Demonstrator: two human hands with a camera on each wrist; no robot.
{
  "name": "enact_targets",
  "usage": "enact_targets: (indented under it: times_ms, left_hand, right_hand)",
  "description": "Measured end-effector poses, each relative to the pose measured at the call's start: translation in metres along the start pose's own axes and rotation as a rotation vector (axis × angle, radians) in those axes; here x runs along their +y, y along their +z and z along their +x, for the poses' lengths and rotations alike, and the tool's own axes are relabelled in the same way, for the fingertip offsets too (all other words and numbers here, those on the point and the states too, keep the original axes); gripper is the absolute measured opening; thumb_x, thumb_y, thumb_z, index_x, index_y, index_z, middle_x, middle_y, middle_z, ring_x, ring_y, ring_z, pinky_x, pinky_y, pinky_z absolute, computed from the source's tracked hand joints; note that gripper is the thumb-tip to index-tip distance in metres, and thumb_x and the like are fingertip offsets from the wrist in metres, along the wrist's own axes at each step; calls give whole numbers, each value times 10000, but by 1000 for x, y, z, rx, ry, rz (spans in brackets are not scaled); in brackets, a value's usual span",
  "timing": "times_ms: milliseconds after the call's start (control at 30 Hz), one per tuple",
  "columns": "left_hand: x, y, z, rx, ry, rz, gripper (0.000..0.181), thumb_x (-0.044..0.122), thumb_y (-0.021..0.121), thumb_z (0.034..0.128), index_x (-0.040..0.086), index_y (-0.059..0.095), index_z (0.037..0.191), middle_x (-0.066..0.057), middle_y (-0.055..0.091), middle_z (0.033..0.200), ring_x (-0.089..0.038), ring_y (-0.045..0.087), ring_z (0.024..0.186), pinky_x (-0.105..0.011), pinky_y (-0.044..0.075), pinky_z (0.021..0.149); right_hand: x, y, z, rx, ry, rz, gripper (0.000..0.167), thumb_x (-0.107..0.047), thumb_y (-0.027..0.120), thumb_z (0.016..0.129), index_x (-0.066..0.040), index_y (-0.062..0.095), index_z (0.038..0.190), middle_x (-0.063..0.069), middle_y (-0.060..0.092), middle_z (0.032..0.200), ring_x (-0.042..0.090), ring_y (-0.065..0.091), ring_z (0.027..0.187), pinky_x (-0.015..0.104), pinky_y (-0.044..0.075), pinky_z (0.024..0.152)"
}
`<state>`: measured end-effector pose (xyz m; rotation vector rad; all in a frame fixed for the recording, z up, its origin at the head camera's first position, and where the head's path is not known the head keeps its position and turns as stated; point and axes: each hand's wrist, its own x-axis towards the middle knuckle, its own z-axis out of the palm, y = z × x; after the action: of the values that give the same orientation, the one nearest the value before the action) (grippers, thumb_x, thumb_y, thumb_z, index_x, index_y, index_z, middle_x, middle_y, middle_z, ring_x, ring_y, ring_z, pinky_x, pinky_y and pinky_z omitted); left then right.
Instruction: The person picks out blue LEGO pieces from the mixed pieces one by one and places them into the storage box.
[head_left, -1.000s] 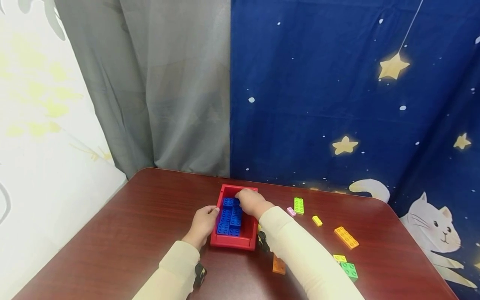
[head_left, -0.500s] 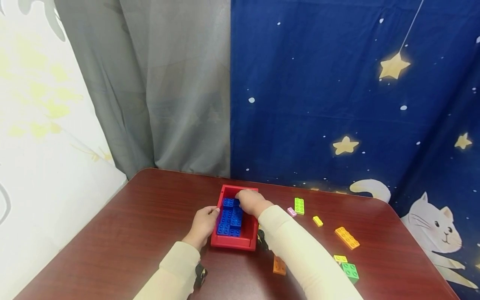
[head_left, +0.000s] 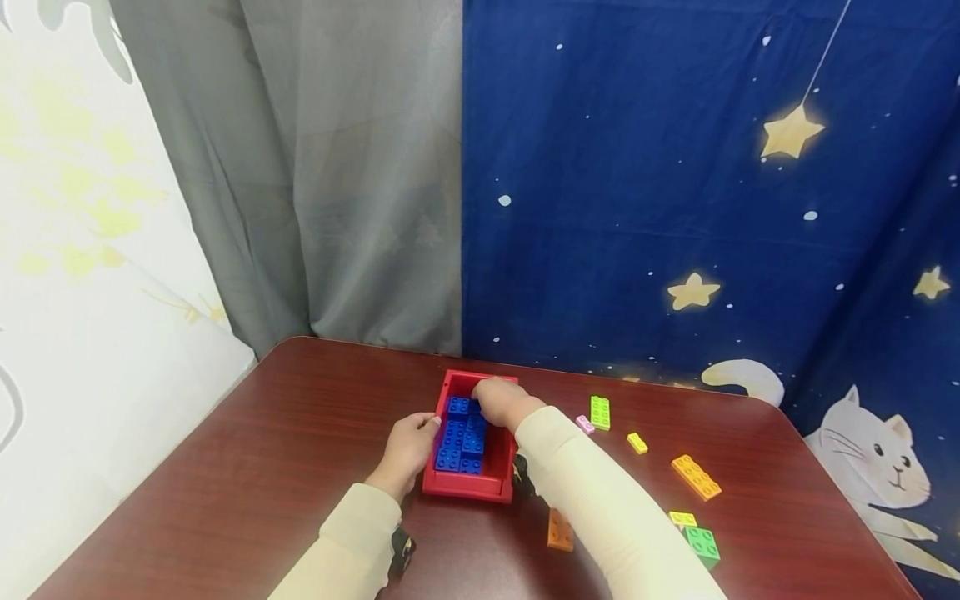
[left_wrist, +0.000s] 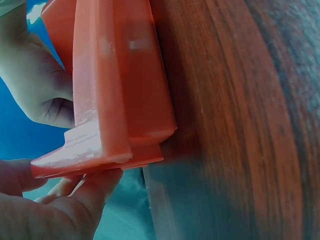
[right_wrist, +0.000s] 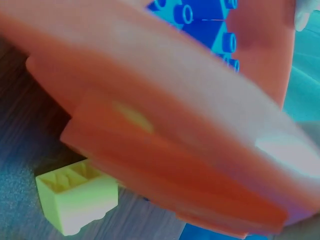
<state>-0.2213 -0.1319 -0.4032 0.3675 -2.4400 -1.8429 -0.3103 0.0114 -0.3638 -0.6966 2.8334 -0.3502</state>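
A red plastic box (head_left: 467, 486) stands on the table with several blue building bricks (head_left: 452, 440) laid side by side in it. My left hand (head_left: 407, 451) grips the box's left wall, and the left wrist view has the thumb and fingers on either side of the red rim (left_wrist: 87, 145). Inside the box's far right part, my right hand (head_left: 501, 402) bends its fingers down on a blue brick (head_left: 476, 407). Its fingertips and most of that brick are hidden. In the right wrist view the blurred red wall (right_wrist: 165, 95) covers much of the scene.
Right of the box lie a lime brick (head_left: 600, 412), a pink one (head_left: 585, 424), a small yellow one (head_left: 637, 443), orange ones (head_left: 696, 477) (head_left: 559, 530) and a green one (head_left: 702, 543). A yellow-green brick (right_wrist: 77, 200) sits close outside the box wall. Curtains (head_left: 375, 208) hang behind.
Hands, box and bricks stay in nearly the same place. The whole head view has shifted very slightly.
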Motion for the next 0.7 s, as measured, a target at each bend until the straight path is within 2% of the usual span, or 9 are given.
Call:
enact_targets:
  times_ms: [467,700]
  left_hand:
    - [1,0,-1,3,-3,9,362,152,451,1017,-75,545,1283,-258,585,1213,-378,569,1079,-557,461,962]
    - [0,1,0,2,-6,2,359,148,452,1018,-76,546,1282,-261,581,1219,-377,568,1082,-553,461,964]
  right_hand:
    - [-1,-3,2,-14,-23,-30,161,-38,584,930,-105,728,961,22,650,812,163,606,734,371,563,841]
    - [-1,-6,3,-32,-61,-81,217,-11,583,919,-83,732,1059,57,694,939,162,605,776,360,541,894]
